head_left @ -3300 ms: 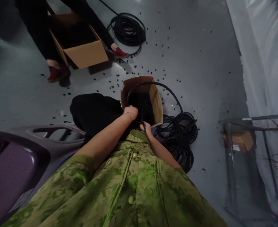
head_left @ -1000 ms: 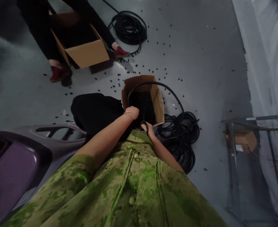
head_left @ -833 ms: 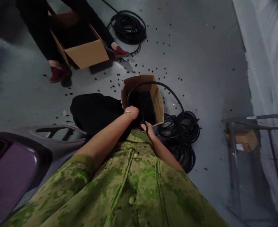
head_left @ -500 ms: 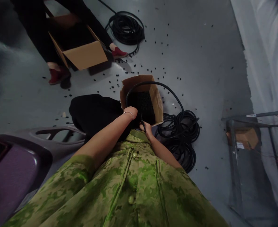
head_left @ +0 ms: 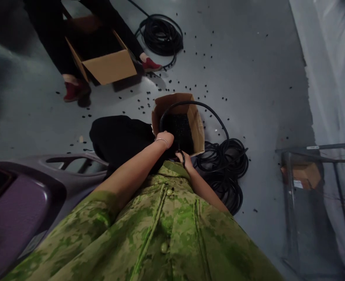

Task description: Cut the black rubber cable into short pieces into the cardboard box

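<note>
A black hose (head_left: pixel 203 104) arches over the cardboard box (head_left: pixel 199 134) in front of me. Its near end runs down into my left hand (head_left: pixel 165 138), whose fingers are closed around it above the box. Just to the right and nearer my body, my right hand (head_left: pixel 185 159) grips a dark hand tool (head_left: pixel 183 159) with a curved handle; its working end is too dark to make out. Many small black pieces (head_left: pixel 180 124) fill the bottom of the box. The hose leads back to a loose black coil (head_left: pixel 225 160) on the floor at right.
Small black bits lie scattered over the grey floor (head_left: pixel 248 78). Another person's legs straddle an open carton (head_left: pixel 110 68) at upper left, beside a second hose coil (head_left: pixel 162 35). A purple and grey chair (head_left: pixel 20 210) stands at left, a metal frame (head_left: pixel 291 183) at right.
The curved handle of the tool in my right hand now stands out further to the right, away from the rest of the tool. The view has shifted slightly; my left hand keeps its hold.
</note>
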`<action>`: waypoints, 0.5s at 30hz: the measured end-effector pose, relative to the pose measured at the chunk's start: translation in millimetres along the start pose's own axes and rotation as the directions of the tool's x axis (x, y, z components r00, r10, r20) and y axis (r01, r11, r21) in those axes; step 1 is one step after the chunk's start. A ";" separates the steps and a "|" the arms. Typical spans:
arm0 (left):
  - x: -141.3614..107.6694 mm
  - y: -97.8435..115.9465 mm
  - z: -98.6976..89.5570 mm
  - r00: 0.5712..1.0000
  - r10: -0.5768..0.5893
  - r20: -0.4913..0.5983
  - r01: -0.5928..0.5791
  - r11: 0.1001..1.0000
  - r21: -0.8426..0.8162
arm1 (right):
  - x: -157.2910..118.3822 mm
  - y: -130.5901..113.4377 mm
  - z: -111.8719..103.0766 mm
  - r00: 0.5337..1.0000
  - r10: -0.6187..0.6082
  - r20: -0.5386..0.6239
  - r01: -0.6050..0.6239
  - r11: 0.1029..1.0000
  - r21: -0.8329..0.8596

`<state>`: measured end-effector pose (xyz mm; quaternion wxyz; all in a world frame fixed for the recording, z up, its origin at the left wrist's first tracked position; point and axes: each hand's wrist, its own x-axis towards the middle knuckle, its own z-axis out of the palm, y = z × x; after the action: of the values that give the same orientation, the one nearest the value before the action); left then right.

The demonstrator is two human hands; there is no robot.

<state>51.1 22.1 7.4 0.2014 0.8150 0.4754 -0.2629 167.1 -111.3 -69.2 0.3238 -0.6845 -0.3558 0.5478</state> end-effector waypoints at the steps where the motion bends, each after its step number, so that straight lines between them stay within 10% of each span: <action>1: -0.2 0.5 -0.2 1.000 0.008 -0.004 -0.008 1.000 -0.002 | 0.5 -1.9 -1.7 1.000 0.022 0.013 -0.022 1.000 0.013; 15: -8.7 7.6 -7.1 0.998 0.068 -0.018 -0.067 0.998 0.014 | 5.6 -8.4 -0.2 0.992 0.121 0.045 -0.125 0.986 0.111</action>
<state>55.9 16.8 18.9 0.2001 0.8343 0.4477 -0.2517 167.1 -102.0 -65.1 0.3210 -0.6751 -0.2870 0.5990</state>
